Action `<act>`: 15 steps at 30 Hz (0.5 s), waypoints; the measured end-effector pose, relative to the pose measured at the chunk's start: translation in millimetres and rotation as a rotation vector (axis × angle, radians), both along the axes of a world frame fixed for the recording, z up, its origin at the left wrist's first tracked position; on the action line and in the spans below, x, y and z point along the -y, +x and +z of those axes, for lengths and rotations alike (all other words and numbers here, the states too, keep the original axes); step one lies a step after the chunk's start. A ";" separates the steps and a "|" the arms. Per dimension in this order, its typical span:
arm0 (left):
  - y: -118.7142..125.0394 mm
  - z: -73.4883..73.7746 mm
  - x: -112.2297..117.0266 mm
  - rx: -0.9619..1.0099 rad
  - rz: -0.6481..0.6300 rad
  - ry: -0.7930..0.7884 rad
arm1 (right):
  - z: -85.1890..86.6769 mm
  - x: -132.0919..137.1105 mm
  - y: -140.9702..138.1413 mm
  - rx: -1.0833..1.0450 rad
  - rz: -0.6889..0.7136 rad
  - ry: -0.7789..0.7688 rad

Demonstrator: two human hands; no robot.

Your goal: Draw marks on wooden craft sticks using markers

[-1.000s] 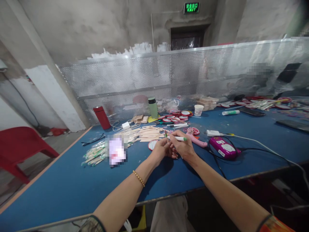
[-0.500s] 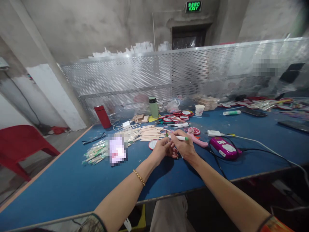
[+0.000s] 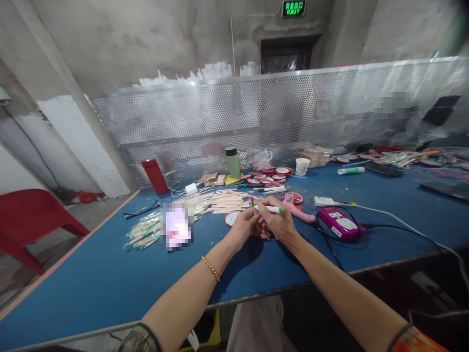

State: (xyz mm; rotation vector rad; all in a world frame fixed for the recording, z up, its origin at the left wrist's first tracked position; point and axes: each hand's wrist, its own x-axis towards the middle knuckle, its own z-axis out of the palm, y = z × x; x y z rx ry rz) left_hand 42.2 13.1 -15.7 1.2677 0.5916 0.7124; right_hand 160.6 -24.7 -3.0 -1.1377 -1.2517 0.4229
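My right hand (image 3: pixel 279 222) is closed around a white marker pen (image 3: pixel 274 209) with a green end, held slantwise. Right beside it, my left hand (image 3: pixel 246 226) pinches a thin stick (image 3: pixel 252 201), whose brown and green end pokes up above the fingers. Most of that stick is hidden by the hands, and I cannot tell whether the pen touches it. A round red-rimmed mirror (image 3: pixel 231 218) lies just left of my left hand. Behind the hands, plain flat wooden sticks (image 3: pixel 229 201) lie in a loose pile.
Bagged sticks (image 3: pixel 144 230) and a blurred-out bright device (image 3: pixel 177 227) lie left. Red (image 3: pixel 154 177) and green (image 3: pixel 232 163) bottles stand behind. Rightward are a pink glue gun (image 3: pixel 301 213), a purple device (image 3: pixel 340 224) with cables, a paper cup (image 3: pixel 302 166) and phones (image 3: pixel 384 169).
The whole view has shifted very slightly. Both hands keep the same hold and place, with no clear movement of the pen or stick.
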 end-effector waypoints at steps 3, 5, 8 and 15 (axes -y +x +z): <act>0.4 -1.1 -0.7 0.009 0.002 -0.005 | -0.6 -0.5 0.9 0.038 -0.005 0.011; 0.7 -1.5 -0.8 0.009 0.003 -0.006 | -1.5 -0.9 1.2 0.043 -0.004 0.004; 0.8 -1.4 -0.5 0.007 0.003 -0.001 | -2.2 -1.1 1.1 0.061 -0.015 0.005; -0.1 1.2 0.5 0.008 -0.012 -0.008 | 0.9 1.2 -0.1 0.046 -0.030 -0.001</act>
